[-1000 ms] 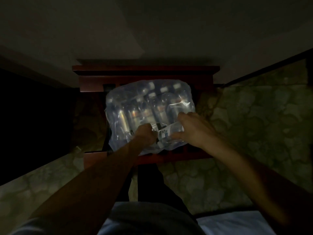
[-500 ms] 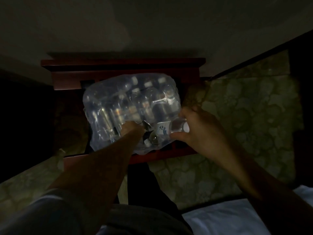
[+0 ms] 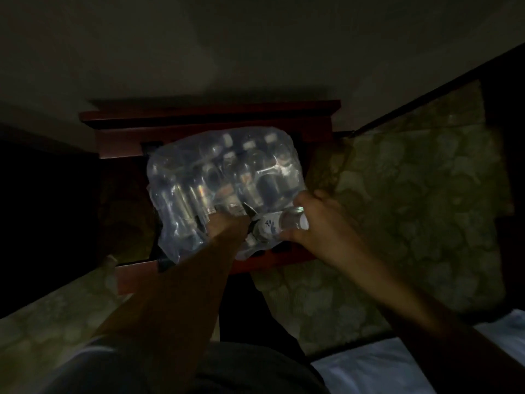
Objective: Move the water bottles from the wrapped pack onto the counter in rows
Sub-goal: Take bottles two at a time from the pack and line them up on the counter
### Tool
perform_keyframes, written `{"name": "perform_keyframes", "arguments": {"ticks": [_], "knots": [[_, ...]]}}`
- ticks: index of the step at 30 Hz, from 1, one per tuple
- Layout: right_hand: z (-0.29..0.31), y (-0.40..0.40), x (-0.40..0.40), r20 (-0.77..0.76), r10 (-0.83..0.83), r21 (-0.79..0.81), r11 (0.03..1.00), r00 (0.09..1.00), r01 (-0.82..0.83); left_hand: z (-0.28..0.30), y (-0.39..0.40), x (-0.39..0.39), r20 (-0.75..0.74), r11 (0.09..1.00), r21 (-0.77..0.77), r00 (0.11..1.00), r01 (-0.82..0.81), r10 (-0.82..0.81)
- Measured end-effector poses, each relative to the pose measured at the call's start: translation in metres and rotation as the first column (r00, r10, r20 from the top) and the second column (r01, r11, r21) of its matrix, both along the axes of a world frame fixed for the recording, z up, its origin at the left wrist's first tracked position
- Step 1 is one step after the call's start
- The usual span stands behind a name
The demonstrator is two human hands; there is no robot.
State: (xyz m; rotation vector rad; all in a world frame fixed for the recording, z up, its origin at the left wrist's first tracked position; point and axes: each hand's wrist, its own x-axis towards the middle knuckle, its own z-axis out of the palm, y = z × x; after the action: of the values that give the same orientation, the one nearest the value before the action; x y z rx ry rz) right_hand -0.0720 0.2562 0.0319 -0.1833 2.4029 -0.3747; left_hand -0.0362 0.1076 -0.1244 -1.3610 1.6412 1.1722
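1. The right hand (image 3: pixel 318 220) grips a small clear plastic water bottle (image 3: pixel 279 224) at the torn near edge of the clear plastic-wrapped pack (image 3: pixel 224 189).
2. The bottle lies sideways, its white cap pointing right.
3. The left hand (image 3: pixel 223 223) clutches the torn wrap.

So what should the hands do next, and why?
Probably pull the bottle the rest of the way out toward the right. The right hand grips its cap end, but its base still seems to sit in the torn opening of the pack, which the left hand holds steady.
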Motion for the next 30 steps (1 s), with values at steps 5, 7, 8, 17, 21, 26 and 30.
{"name": "perform_keyframes", "arguments": {"ticks": [5, 7, 8, 17, 21, 26, 30], "knots": [[-0.001, -0.009, 0.000, -0.076, -0.029, -0.080, 0.997, 0.997, 0.022, 0.031, -0.007, -0.001, 0.034, 0.972, 0.165, 0.986, -0.169, 0.165], [-0.003, -0.013, 0.002, -0.088, -0.075, -0.124, 0.990, 0.993, 0.064, 0.046, -0.012, -0.003, 0.000, 0.937, 0.245, 0.967, -0.248, 0.256], [-0.004, -0.014, 0.003, -0.095, -0.108, -0.145, 0.985, 0.990, 0.093, 0.053, -0.016, -0.004, -0.017, 0.920, 0.297, 0.962, -0.255, 0.272], [0.020, -0.011, -0.009, -0.015, -0.455, -0.330, 0.843, 0.891, 0.425, 0.115, -0.063, 0.029, -0.049, 0.810, 0.586, 0.999, 0.018, 0.014], [0.042, -0.020, -0.020, 0.012, -0.506, -0.474, 0.756, 0.862, 0.451, 0.143, -0.075, 0.035, -0.050, 0.753, 0.657, 0.995, -0.029, 0.081], [0.077, -0.038, -0.024, 0.027, -0.652, -0.663, 0.556, 0.758, 0.502, 0.189, -0.094, 0.048, -0.087, 0.715, 0.699, 0.992, -0.003, 0.089], [0.108, -0.058, -0.018, 0.147, -0.734, -0.793, 0.313, 0.663, 0.522, 0.226, -0.111, 0.068, -0.144, 0.690, 0.721, 0.988, 0.060, 0.064]]}}
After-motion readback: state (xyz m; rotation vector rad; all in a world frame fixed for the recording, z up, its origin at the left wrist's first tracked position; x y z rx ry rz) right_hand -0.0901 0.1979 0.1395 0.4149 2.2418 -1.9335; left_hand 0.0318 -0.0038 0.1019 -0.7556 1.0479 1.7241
